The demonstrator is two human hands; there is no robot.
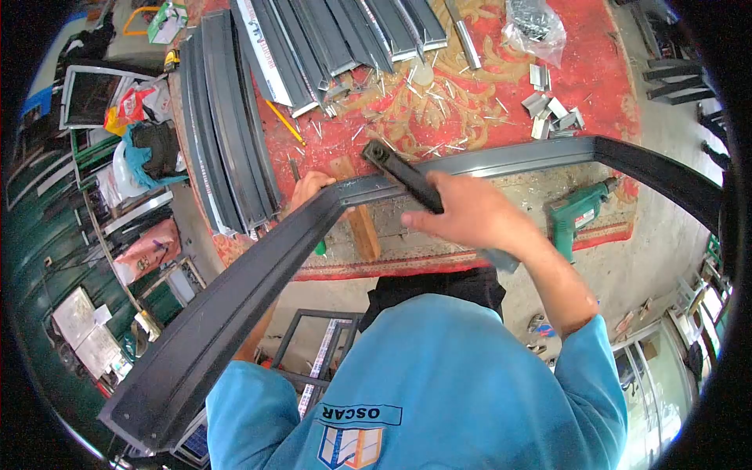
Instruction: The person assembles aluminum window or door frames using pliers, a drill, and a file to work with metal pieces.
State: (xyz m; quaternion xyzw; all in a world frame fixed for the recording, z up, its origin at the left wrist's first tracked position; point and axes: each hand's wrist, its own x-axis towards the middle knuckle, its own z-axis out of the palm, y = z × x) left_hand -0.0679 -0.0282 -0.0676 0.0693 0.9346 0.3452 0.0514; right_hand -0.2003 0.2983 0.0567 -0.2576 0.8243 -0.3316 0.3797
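Note:
A dark grey metal frame point(258, 266) runs across the table's near side, with its corner near the middle. My left hand point(310, 189) is closed at that corner, its fingers curled by the profile and the palm partly hidden. Close to it, a green handle end point(321, 247) shows beneath the frame. My right hand point(478, 211) grips a long black tool point(403, 176) held over the frame's far bar; its exact kind I cannot make out. Under the corner lies a wooden block point(363, 231). A green power drill point(578, 215) rests to the right.
Stacked dark profiles point(227, 117) lie along the table's left and far sides. Scattered rivets point(427, 90) and a yellow pencil point(285, 122) are on the red patterned cloth point(595, 86). Cut metal brackets point(552, 113) and a plastic bag point(535, 30) sit at the right.

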